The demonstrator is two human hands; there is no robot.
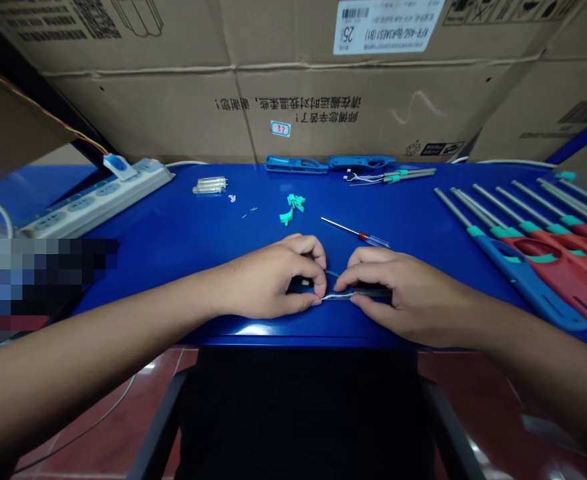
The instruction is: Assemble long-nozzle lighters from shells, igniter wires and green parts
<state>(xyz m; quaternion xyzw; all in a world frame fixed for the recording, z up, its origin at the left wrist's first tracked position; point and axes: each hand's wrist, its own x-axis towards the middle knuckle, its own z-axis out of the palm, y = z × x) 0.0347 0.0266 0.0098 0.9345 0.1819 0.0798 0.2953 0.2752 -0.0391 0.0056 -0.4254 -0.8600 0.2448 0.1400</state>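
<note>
Wire (336,296), thin and pale, is running between two hands, just above the table's near edge. Left hand (293,277) is pinching its end, thumb and forefinger together; right hand (393,283) is curling over a dark rod (376,292), thumb on the near side, fingertips slightly apart from it; can't tell if they're gripping. Blue shell piece (332,273) is showing in the gap, mostly hidden.

Risks, judging: a hard pull could be tearing the wire off its joint; a loose right grip could be letting the rod roll or twist; a pinch at the wrong spot could be kinking the lead. Loose pins (253,209) are lying in the open, so a sleeve or knuckle could be sweeping them away.

Blue table (163,247) is looking glossy, so small bits could be sliding. Screwdriver (364,237), green clips (296,202), clear tank (210,186), blue shells (296,165) and wired rods (408,175) are sitting beyond the hands. Long-nosed lighters (553,277) are lining the right side; a power strip (96,200) is lying left. Cardboard (173,107) is walling the back; red tiles (463,400) are showing below.
</note>
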